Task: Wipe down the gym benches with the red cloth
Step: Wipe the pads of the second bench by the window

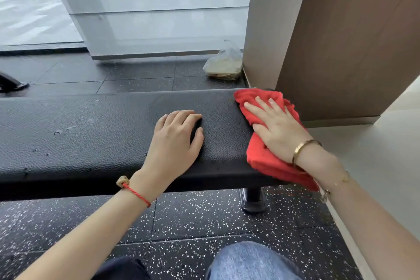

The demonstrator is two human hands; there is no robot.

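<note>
Right hand (276,127) presses red cloth (261,157) flat-fingered onto bench (91,125).

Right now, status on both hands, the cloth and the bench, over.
Right hand flat, pressing red cloth on the bench at its right end. Left hand resting on the pad, holding nothing. Droplets remain on left stretch. Nothing blocking.

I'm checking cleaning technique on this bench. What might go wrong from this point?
1. The red cloth overhangs the bench at its near right corner; the flat right hand only presses it, so it may slip off.
2. Droplets sit far left, and the left hand rests on the pad between them and the cloth, so that stretch might get skipped.
3. The plastic bag on the floor beyond could catch flicked water.
</note>
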